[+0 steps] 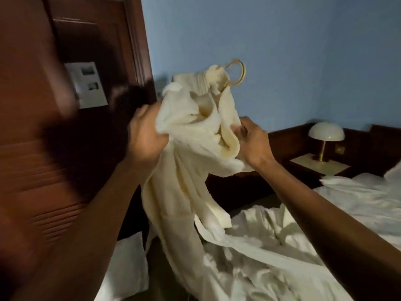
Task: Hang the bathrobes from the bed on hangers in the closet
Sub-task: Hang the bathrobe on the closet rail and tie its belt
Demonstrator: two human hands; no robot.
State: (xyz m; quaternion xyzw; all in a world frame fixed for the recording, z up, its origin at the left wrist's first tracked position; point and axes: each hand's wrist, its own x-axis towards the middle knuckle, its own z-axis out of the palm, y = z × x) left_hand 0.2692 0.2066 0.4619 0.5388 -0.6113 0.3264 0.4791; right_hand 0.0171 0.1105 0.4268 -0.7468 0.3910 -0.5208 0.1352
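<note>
Both hands, left hand point(147, 135) and right hand point(249, 140), grip the bathrobe point(195, 131); hanger hook point(237, 71) projects above, robe hanging downward.

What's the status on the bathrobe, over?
Left hand grips bathrobe, right hand pinches its collar edge. Hanger hook pokes out on top. Robe not yet hung; wooden door close on left.

Hanger point(243, 71) body was hidden inside the bathrobe point(191, 131); only the hook showed. Left hand point(145, 135) fingertips were buried in cloth. Wooden door point(32, 105) was motion-blurred, notice point(87, 83) on it unreadable. Bed point(347, 203) was cut off at right and bottom edges.
</note>
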